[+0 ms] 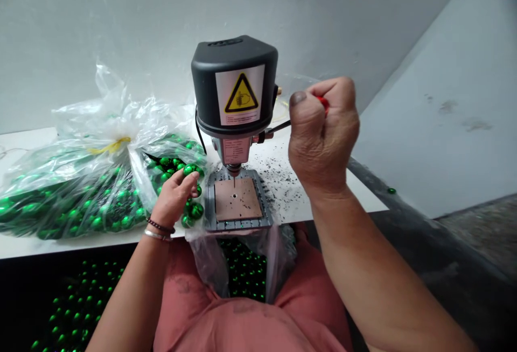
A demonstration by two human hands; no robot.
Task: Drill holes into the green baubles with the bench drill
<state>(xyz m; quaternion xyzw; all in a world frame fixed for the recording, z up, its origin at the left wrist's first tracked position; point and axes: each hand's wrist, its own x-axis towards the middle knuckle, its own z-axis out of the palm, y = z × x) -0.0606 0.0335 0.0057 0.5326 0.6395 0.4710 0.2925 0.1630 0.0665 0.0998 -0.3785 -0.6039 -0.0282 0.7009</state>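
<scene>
My left hand (pixel 176 195) is closed on a shiny green ball (pixel 189 169) beside the torn opening of a clear plastic bag (pixel 117 169) full of such balls. Raised on the right, my right hand (pixel 325 134) wraps round the red-ended lever (pixel 278 127) of a small bench drill press (pixel 234 83). Its thin drill bit (pixel 234 181) points down over a brown board (pixel 226 206) with a small hole, on the grey base. No ball lies on the board. A few green balls (pixel 193 212) sit loose between the bag and the base.
Dark shavings (pixel 280 185) litter the white table (pixel 347 196) right of the drill press. An open plastic bag (pixel 210 266) of green balls hangs at my lap. More balls (pixel 76 303) lie below the table, lower left. One ball (pixel 391 191) rests off the table's right edge.
</scene>
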